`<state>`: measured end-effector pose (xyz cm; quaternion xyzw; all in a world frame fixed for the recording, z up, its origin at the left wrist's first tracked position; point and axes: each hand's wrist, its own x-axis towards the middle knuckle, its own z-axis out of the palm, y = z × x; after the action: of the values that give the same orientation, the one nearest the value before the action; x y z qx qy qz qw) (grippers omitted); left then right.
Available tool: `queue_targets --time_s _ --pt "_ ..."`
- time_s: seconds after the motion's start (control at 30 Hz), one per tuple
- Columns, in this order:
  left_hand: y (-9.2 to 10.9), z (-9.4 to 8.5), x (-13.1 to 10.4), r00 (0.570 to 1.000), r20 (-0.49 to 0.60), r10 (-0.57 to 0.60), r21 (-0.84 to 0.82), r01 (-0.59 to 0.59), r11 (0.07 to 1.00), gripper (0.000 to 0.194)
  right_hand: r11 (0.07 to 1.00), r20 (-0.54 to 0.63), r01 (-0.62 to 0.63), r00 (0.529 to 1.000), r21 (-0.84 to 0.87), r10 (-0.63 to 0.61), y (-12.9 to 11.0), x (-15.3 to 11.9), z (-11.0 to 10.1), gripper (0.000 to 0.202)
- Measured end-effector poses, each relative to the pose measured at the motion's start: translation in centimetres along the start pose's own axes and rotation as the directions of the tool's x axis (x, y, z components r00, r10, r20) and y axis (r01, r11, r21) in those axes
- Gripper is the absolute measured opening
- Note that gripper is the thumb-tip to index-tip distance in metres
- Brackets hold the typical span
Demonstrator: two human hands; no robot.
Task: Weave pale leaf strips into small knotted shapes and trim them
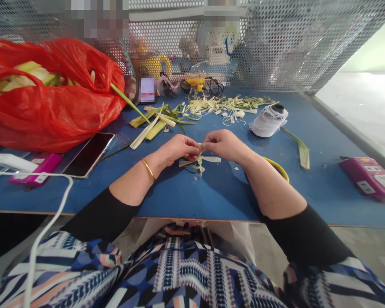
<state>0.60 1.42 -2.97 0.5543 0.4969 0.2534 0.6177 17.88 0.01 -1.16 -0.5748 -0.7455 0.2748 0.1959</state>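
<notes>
A small folded piece of pale green leaf strips point(199, 161) is between my hands, over the front middle of the table. Its flat strips stick out left and right, and a short tail points toward me. My left hand point(183, 149), with a gold bangle at the wrist, is closed in a pinch on the piece's upper left side. My right hand point(222, 142) pinches at its top, fingertips against those of the left. Whether a thread runs between the fingers is too small to tell. Beyond the hands lie loose long leaf strips point(157, 127).
A red plastic bag point(93, 111) of leaves fills the left, beside a phone point(89, 155) and a magenta device point(35, 171). Leaf scraps point(224, 105), a white thread cone point(265, 122), a yellow ring point(277, 168) and another magenta device point(370, 177) lie about. Mesh panel point(276, 51) behind.
</notes>
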Motion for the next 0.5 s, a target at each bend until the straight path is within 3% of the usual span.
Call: queue_targets --time_s 0.1,0.2,0.27,0.37,0.43,0.5 --pt "0.0 0.2 -0.1 0.999 0.004 0.032 0.069 -0.032 0.997 0.007 0.996 0.014 -0.053 0.999 0.067 0.052 -0.2 0.0 0.4 0.015" --pt "0.0 0.4 -0.2 0.998 -0.017 0.057 0.102 -0.055 0.993 0.012 0.952 0.054 -0.142 0.990 0.270 0.132 -0.6 0.0 0.7 0.021" --pt "0.0 0.5 -0.2 0.998 -0.017 0.066 0.103 -0.064 0.993 0.013 0.856 0.060 -0.158 0.987 0.493 0.148 -0.7 0.1 0.6 0.022" --pt "0.0 0.5 -0.3 0.997 0.006 0.078 0.088 -0.078 0.993 0.011 0.691 -0.029 -0.074 0.990 0.719 0.136 -0.4 0.4 0.2 0.010" --pt "0.1 0.4 -0.3 0.997 0.018 0.081 0.072 -0.082 0.994 0.011 0.719 -0.066 -0.040 0.991 0.694 0.119 0.0 0.6 0.0 0.004" --pt "0.0 0.3 -0.2 0.996 0.027 0.081 0.053 -0.083 0.995 0.010 0.846 -0.043 -0.045 0.996 0.532 0.080 0.6 0.8 0.0 0.011"
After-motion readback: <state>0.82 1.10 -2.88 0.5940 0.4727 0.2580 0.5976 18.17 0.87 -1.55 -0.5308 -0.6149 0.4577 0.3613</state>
